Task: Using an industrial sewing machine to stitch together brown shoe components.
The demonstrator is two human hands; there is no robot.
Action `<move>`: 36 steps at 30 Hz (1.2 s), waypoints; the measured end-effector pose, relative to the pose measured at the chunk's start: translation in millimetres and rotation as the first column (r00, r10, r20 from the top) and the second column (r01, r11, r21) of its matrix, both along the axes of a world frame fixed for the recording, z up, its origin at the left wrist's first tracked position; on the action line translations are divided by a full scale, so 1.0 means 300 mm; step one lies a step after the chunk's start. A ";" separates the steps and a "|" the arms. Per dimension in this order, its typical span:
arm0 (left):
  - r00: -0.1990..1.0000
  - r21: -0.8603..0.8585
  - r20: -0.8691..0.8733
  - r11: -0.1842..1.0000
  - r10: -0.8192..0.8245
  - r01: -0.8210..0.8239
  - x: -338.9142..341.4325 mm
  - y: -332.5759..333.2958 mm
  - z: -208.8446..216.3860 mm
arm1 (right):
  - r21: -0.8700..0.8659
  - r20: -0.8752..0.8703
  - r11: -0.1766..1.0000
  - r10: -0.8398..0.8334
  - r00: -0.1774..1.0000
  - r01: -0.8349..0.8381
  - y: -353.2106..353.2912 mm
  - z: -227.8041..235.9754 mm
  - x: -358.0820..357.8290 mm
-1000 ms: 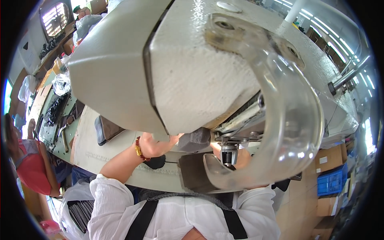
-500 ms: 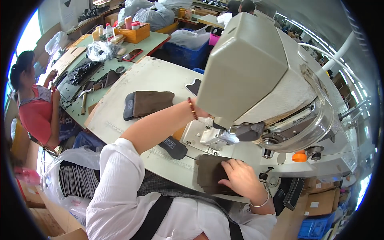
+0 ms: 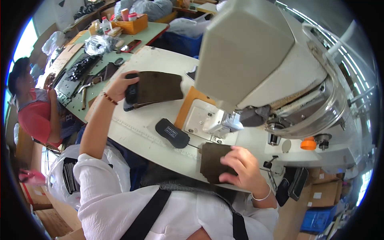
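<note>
My left hand (image 3: 121,85) pinches the black end of a flat brown fabric piece (image 3: 160,86), thumb on top. The piece is lifted at a tilt above another black-ended piece (image 3: 128,107) on the white sewing machine table (image 3: 128,124). My right hand (image 3: 245,169) rests at the right edge of a stack of brown pieces (image 3: 213,161) near the front edge, its fingers loosely bent and apart. Between the hands lies a black sole-shaped piece (image 3: 172,133) with a pale print. Beside it is the sewing machine's metal plate and needle area (image 3: 218,123).
The big beige machine head (image 3: 248,52) overhangs the middle and right. An orange knob (image 3: 308,143) sits on its right. At the left, a co-worker (image 3: 34,112) is beside a green table (image 3: 154,30) with a hammer (image 3: 85,92) and phone (image 3: 131,46). A plastic bag (image 3: 120,160) stands below.
My left hand has moved from beside the machine head leftward to the brown piece and taken hold of its black end, raising it. The right hand's fingers have bent and lifted somewhat.
</note>
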State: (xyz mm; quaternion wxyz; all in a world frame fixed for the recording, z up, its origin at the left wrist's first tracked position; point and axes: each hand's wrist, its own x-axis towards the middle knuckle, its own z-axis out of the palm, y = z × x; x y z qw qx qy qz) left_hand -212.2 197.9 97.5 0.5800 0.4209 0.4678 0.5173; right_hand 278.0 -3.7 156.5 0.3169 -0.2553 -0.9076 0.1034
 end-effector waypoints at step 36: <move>0.141 0.101 -0.990 0.589 -0.022 0.802 0.454 -0.395 0.019 | 0.246 -0.829 0.590 0.539 0.148 -0.769 -0.295 0.242 -0.150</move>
